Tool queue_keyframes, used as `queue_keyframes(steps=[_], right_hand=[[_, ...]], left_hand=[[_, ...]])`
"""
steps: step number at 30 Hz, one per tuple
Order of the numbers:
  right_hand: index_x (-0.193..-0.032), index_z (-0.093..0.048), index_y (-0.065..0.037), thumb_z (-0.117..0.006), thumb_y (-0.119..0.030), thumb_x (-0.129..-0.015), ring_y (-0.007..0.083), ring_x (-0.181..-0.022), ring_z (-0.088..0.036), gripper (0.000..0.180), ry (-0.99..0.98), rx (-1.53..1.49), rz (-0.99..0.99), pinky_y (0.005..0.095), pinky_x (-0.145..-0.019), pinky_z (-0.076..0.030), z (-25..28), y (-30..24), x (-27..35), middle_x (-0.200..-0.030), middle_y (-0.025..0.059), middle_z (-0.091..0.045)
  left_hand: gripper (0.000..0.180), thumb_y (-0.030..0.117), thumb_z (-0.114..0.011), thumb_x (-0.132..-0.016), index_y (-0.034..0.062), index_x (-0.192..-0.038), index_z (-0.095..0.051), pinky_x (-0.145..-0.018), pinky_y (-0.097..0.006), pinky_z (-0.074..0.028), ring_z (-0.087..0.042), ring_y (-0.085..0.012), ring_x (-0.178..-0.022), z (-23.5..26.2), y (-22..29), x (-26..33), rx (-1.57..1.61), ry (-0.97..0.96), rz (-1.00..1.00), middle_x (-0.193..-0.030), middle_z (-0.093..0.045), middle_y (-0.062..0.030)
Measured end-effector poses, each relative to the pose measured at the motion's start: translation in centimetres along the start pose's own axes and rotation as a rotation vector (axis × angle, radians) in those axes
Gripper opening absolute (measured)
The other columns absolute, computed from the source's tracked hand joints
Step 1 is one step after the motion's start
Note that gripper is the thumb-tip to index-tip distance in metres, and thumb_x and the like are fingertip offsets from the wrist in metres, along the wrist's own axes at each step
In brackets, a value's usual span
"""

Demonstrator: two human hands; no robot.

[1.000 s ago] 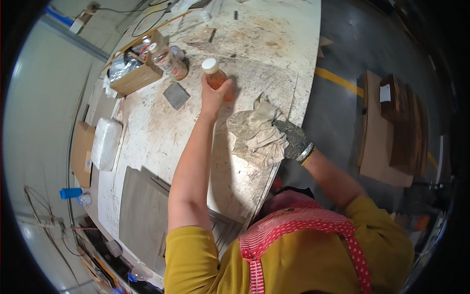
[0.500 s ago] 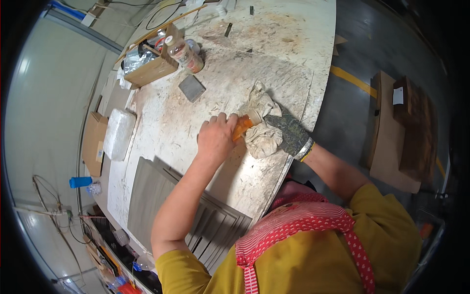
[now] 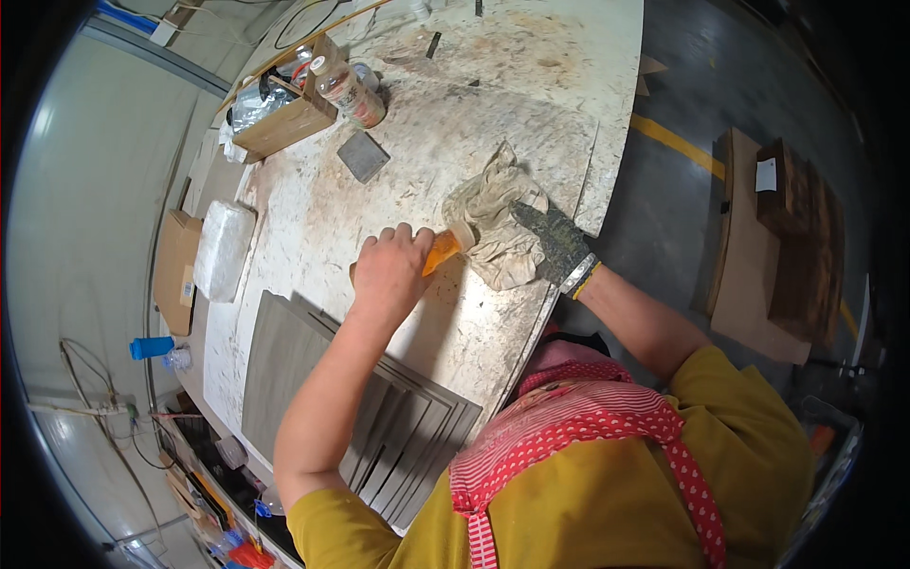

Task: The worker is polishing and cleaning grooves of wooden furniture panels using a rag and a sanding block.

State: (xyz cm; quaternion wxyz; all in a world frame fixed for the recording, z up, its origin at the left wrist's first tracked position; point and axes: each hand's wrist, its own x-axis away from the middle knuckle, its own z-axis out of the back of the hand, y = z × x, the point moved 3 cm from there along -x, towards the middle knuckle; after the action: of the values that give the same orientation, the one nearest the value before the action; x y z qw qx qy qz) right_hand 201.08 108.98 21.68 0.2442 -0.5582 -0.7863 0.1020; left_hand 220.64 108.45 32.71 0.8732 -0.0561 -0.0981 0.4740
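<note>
One bare left hand [image 3: 389,273] closed round a tilted amber bottle [image 3: 443,251], neck toward two o'clock, at the nine-o'clock edge of a crumpled rag [image 3: 495,228]. Gloved right hand [image 3: 559,243] at the rag's three-o'clock side; pinching or merely resting, cannot tell.

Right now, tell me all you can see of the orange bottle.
The bottle looks like see-through plastic holding something orange, with a paler neck end. It is tilted, that end pointing to the crumpled cloth; whether it touches that, or is capped, I cannot tell. The left hand, its grip around it over the table, hides much of it.
</note>
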Motion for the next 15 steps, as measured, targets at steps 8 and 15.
queue_keyframes(steps=[8,15], right_hand=[[-0.132,-0.041,-0.005,-0.052,-0.008,-0.092,0.0168,-0.103,-0.058,0.042,-0.065,0.108,0.017,0.0293,-0.082,-0.053,-2.1,-0.5,1.5,-0.119,0.0082,-0.055],[-0.129,-0.047,-0.001,-0.045,-0.02,-0.094,0.0292,-0.113,-0.055,0.04,-0.28,1.588,0.283,0.0394,-0.104,-0.039,-0.3,-2.7,2.1,-0.124,0.0161,-0.056]], left_hand=[[0.039,0.029,-0.076,-0.069,0.0136,-0.098,-0.056,-0.072,-0.035,-0.045,-0.058,-0.0217,-0.086,0.2,0.7,-0.2,-0.034,-0.049,-0.033,-0.087,-0.057,-0.005],[0.048,0.028,-0.077,-0.068,0.0129,-0.109,-0.057,-0.075,-0.042,-0.047,-0.057,-0.0306,-0.088,-2.5,-0.9,-2.9,0.506,0.205,0.099,-0.096,-0.054,-0.0108]])
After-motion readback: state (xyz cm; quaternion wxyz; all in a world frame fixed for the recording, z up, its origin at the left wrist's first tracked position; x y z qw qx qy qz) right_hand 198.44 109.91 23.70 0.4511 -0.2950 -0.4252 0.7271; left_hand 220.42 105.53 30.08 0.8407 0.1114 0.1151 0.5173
